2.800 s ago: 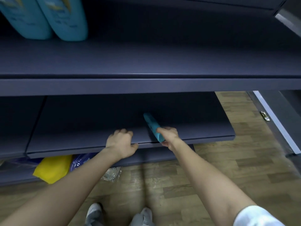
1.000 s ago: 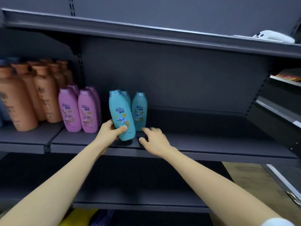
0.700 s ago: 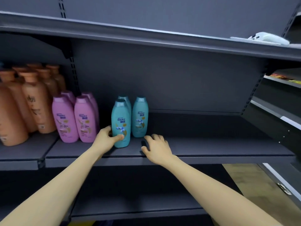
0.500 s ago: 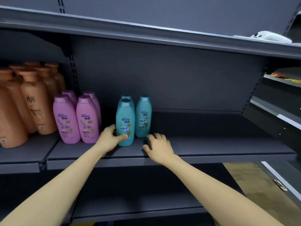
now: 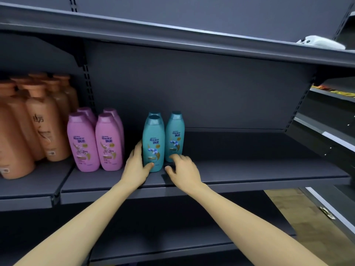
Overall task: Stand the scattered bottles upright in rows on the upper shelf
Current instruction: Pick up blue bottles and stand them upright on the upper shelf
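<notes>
A teal bottle stands upright at the front of the upper shelf. My left hand grips its lower left side, thumb across its base. A second teal bottle stands just to its right, and a third one's cap shows behind the front one. My right hand rests on the shelf in front of the second teal bottle, fingers spread, fingertips at its base, holding nothing. Pink bottles stand upright in rows to the left.
Tall orange bottles fill the neighbouring shelf section at the far left. A white object lies on the top shelf at the right. A lower shelf runs below my arms. Wooden floor shows at the lower right.
My left hand set the teal bottle down upright on the shelf in front of another teal one. My right hand slid slightly toward the right teal bottle's base. Earlier, my right hand took a bottle from the lower shelf.
</notes>
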Demonstrator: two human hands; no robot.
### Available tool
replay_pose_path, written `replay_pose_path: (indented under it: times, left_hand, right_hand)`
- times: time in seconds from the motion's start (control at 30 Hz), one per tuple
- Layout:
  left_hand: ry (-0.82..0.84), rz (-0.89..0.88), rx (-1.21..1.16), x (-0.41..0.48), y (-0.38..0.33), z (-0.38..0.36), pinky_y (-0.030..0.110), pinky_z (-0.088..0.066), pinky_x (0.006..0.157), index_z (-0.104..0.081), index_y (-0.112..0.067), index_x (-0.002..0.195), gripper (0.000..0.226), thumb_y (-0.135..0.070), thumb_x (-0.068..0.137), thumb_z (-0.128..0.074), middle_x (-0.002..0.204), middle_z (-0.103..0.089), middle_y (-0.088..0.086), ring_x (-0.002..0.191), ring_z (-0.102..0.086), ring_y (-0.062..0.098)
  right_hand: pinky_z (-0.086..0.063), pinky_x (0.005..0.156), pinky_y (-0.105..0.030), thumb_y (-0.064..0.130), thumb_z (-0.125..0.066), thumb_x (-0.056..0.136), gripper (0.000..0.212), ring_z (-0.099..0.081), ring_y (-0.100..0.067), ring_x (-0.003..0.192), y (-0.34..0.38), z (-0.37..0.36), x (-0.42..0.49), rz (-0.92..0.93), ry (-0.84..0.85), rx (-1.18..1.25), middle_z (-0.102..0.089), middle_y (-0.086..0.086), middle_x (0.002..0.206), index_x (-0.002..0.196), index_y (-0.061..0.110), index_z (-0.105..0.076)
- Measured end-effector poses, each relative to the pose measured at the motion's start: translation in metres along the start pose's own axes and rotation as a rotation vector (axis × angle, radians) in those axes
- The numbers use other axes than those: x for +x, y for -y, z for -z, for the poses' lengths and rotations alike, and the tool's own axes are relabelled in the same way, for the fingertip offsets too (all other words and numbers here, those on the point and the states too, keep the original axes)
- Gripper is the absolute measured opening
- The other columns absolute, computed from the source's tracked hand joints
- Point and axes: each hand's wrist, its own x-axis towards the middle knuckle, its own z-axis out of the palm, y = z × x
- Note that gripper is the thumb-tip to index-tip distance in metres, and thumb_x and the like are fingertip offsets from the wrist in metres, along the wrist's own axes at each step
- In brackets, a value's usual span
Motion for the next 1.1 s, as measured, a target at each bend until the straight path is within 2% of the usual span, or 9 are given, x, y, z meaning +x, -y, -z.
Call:
replay_pose_path:
  times: [0.1,0.2,0.37,0.5,0.67,0.87,0.97,1.1]
  left_hand:
    - [0.028,-0.025,-0.007,0.000,-0.001,0.003,0.044,-0.046,0.099,-0.023,-0.016,0.148,0.082,0.006,0.080,-0.063,0.140,-0.047,0.008,0.123,-0.050,0.025]
    - [0.049,-0.036,-0.009,0.002,0.001,0.004,0.045,-0.047,0.099,-0.018,-0.019,0.149,0.085,0.006,0.081,-0.062,0.142,-0.046,0.006,0.124,-0.052,0.024]
    - [0.049,-0.052,-0.012,0.003,0.003,0.002,0.046,-0.047,0.099,-0.016,-0.019,0.150,0.085,0.006,0.081,-0.061,0.142,-0.046,0.007,0.122,-0.052,0.025]
    - [0.024,-0.061,-0.006,0.004,0.003,-0.002,0.045,-0.046,0.099,-0.018,-0.017,0.149,0.085,0.007,0.080,-0.061,0.142,-0.045,0.009,0.124,-0.050,0.027]
    - [0.025,-0.042,0.022,0.003,0.003,-0.005,0.036,-0.041,0.102,-0.014,-0.016,0.150,0.084,0.003,0.083,-0.061,0.143,-0.044,0.010,0.127,-0.047,0.028]
    - [0.015,0.041,-0.013,0.004,-0.003,-0.013,0.035,-0.043,0.096,-0.012,-0.016,0.150,0.093,-0.005,0.079,-0.070,0.140,-0.047,0.010,0.123,-0.050,0.027]
    - [-0.019,0.079,-0.033,0.004,-0.007,-0.017,0.032,-0.042,0.092,-0.011,-0.017,0.149,0.095,-0.006,0.078,-0.072,0.137,-0.049,0.009,0.121,-0.052,0.027]
    - [-0.023,0.097,-0.031,0.006,-0.008,-0.019,0.035,-0.042,0.094,-0.010,-0.017,0.150,0.095,-0.004,0.078,-0.071,0.139,-0.047,0.010,0.123,-0.050,0.028]
  right_hand:
    - [-0.043,0.086,-0.036,0.029,-0.053,0.094,0.038,-0.051,-0.029,0.112,0.012,-0.004,0.005,-0.026,0.004,0.049,-0.060,-0.009,0.120,0.126,0.010,-0.049]
    - [-0.044,0.085,-0.036,0.029,-0.056,0.092,0.034,-0.053,-0.030,0.107,0.019,-0.010,0.009,-0.052,-0.002,0.046,-0.062,-0.010,0.113,0.118,0.009,-0.049]
    - [-0.043,0.083,-0.036,0.027,-0.058,0.091,0.033,-0.055,-0.031,0.105,0.020,-0.013,0.014,-0.074,-0.036,0.000,-0.062,-0.012,0.111,0.117,0.008,-0.049]
    - [-0.041,0.081,-0.034,0.028,-0.054,0.092,0.029,-0.054,-0.031,0.104,0.017,-0.012,0.015,-0.068,-0.055,-0.039,-0.063,-0.012,0.108,0.113,0.008,-0.053]
    - [-0.033,0.074,-0.031,0.030,-0.044,0.096,0.028,-0.052,-0.029,0.104,0.001,-0.004,0.012,-0.083,-0.093,-0.193,-0.065,-0.009,0.104,0.104,0.009,-0.060]
    - [-0.039,0.084,-0.034,0.032,-0.041,0.097,0.032,-0.050,-0.029,0.108,-0.024,0.003,0.006,-0.181,-0.037,-0.236,-0.063,-0.009,0.108,0.108,0.008,-0.060]
    - [-0.039,0.084,-0.034,0.031,-0.040,0.097,0.032,-0.050,-0.029,0.109,-0.027,0.005,0.001,-0.187,-0.018,-0.233,-0.063,-0.009,0.110,0.108,0.008,-0.060]
    - [-0.038,0.084,-0.034,0.031,-0.040,0.097,0.032,-0.049,-0.029,0.108,-0.025,0.006,-0.003,-0.178,-0.021,-0.232,-0.062,-0.009,0.109,0.107,0.008,-0.060]
